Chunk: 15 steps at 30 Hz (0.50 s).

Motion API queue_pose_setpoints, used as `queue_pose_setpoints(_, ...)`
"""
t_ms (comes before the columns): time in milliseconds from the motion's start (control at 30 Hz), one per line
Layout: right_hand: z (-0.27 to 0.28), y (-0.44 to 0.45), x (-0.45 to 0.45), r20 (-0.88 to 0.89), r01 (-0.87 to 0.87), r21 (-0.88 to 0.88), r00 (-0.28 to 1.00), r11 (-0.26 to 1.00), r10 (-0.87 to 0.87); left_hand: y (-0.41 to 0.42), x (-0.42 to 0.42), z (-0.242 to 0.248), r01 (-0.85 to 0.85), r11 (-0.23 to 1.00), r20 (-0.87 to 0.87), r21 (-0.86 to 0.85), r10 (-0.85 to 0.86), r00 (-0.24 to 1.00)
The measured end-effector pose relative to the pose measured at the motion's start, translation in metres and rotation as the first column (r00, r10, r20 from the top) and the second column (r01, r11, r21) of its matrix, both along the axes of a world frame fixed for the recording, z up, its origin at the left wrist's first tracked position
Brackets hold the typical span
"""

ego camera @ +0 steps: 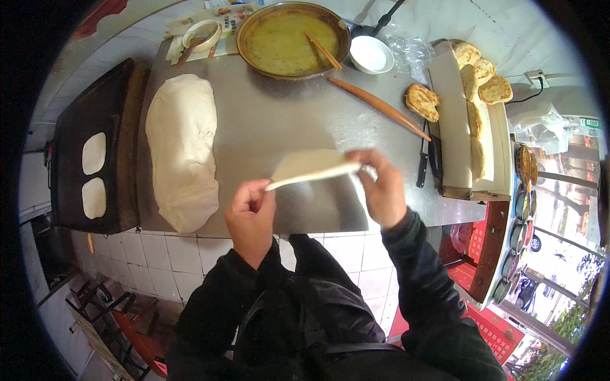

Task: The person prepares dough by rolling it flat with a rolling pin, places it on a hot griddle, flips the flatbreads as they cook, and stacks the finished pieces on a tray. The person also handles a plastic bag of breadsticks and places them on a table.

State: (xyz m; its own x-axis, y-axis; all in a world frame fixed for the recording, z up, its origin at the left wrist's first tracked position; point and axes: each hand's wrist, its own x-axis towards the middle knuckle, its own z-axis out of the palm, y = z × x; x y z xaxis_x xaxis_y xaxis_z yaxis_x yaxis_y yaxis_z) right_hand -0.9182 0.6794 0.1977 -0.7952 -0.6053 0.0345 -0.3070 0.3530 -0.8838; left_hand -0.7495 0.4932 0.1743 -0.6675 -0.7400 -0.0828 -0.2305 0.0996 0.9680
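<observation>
A thin, flattened piece of dough [312, 169] is stretched between my two hands above the steel worktop [267, 119]. My left hand [251, 209] pinches its left corner between thumb and fingers. At the other end, my right hand [381, 188] grips the right corner the same way. The near edge of the dough looks slightly blurred. To the left of my hands lies a large, long mass of dough [183, 152]. Two flat dough pieces [94, 153] rest apart on a dark griddle [71, 124] at the far left.
At the back stands a wide pan of yellowish liquid [286, 43] with chopsticks [324, 50], beside a white bowl [371, 55]. A tapered wooden rolling pin [381, 107] lies near a black-handled knife [422, 164]. Browned flatbreads [476, 119] fill a cardboard box [450, 124]; one flatbread [422, 102] lies outside it.
</observation>
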Motion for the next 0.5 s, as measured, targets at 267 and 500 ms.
queue_pose_setpoints(267, -0.07, -0.004, 0.022, 0.257, 0.027, 0.107, 0.965, 0.994, -0.053, 0.005, 0.046, -0.073, 0.257, 0.928, 0.253, -0.271, -0.189, 0.949)
queue_pose_setpoints(500, -0.094, -0.079, 0.026, -0.322, -0.057, 0.464, 0.919, 0.884, 0.228, 0.035, 0.066, -0.078, 0.671, 0.518, 0.569, -0.531, -0.368, 0.735)
